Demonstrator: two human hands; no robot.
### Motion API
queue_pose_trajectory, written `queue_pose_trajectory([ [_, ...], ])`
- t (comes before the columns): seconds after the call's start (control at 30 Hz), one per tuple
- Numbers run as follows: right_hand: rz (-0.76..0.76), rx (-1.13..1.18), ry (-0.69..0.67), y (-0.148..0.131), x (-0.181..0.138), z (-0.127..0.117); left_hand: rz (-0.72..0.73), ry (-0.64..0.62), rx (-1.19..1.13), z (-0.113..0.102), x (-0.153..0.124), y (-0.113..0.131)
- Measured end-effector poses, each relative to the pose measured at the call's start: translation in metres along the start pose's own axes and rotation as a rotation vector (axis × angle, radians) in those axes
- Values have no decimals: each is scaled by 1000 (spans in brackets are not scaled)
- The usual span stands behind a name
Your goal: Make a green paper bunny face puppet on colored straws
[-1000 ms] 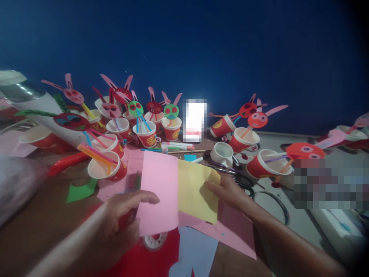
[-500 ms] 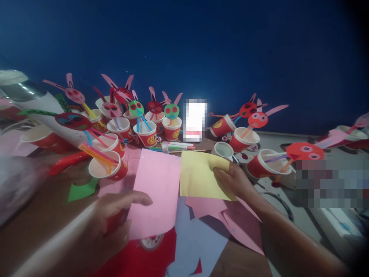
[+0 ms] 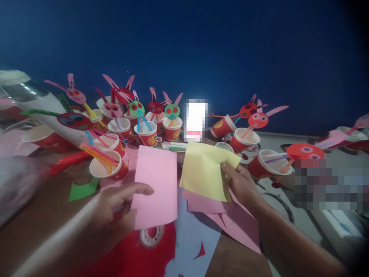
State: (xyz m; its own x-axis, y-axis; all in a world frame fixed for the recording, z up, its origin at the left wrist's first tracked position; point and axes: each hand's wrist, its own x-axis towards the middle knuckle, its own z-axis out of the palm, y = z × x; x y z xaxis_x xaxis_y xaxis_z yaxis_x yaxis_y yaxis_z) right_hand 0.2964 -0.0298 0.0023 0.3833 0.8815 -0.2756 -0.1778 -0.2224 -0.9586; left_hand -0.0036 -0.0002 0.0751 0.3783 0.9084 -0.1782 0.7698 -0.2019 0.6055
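My left hand (image 3: pixel 121 204) grips a pink sheet of paper (image 3: pixel 157 181) by its left side, index finger lying across the front. Opposite it, my right hand (image 3: pixel 240 179) pinches a yellow sheet of paper (image 3: pixel 204 169) at its right edge, and the sheet creases near the thumb. A narrow gap separates the two sheets. Cut pink paper (image 3: pixel 242 231) shows below the yellow sheet; I cannot tell whether my right hand holds it too. Underneath lie a red sheet (image 3: pixel 127 250) and a pale blue sheet (image 3: pixel 196 238), with a white ring-shaped tape roll (image 3: pixel 152 235).
Several red paper cups with straw-and-paper rabbit figures line the back, including a near left cup (image 3: pixel 108 165) and a right cup (image 3: pixel 269 165). Markers (image 3: pixel 177 145) lie behind the sheets. A green paper scrap (image 3: pixel 83 189) is at left. Behind rises a blue wall (image 3: pixel 184 46).
The yellow sheet has tilted and shifted right, bending more at my right hand. The pink sheet has risen slightly, baring more of the tape roll. A gap has opened between the sheets.
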Motion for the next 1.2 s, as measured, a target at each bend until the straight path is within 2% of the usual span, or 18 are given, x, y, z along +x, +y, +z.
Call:
queue_pose_trajectory([
  [0.1, -116, 80, -19, -1, -7, -4, -106, -85, -35, 1, 6, 17],
  [0.2, -213, 125, -98, -6, -14, -12, -124, -146, -88, 3, 10, 28],
  [0.37, -299, 173, -471, -16, -19, -21, -74, -190, -55, 8, 17, 34],
  [0.53, -199, 119, -720, -22, -14, -35, -45, -181, -52, 6, 19, 34],
  [0.6, -146, 49, -791, -26, -12, -39, -44, -157, -58, 4, 18, 33],
  [0.67, -169, -97, -869, -30, -13, -36, -61, -123, -72, 0, 16, 33],
  [0.8, -429, -532, -1101, -35, -22, -14, -112, -59, -82, -8, 11, 38],
  [0.97, -624, -955, -1136, -25, -33, 11, -144, 21, -28, -18, 5, 43],
  [1.1, -676, -1093, -1051, -16, -32, 18, -196, 69, -24, -26, 0, 38],
  [1.2, -699, -1166, -987, -15, -32, 25, -180, 118, -10, -32, -3, 35],
])
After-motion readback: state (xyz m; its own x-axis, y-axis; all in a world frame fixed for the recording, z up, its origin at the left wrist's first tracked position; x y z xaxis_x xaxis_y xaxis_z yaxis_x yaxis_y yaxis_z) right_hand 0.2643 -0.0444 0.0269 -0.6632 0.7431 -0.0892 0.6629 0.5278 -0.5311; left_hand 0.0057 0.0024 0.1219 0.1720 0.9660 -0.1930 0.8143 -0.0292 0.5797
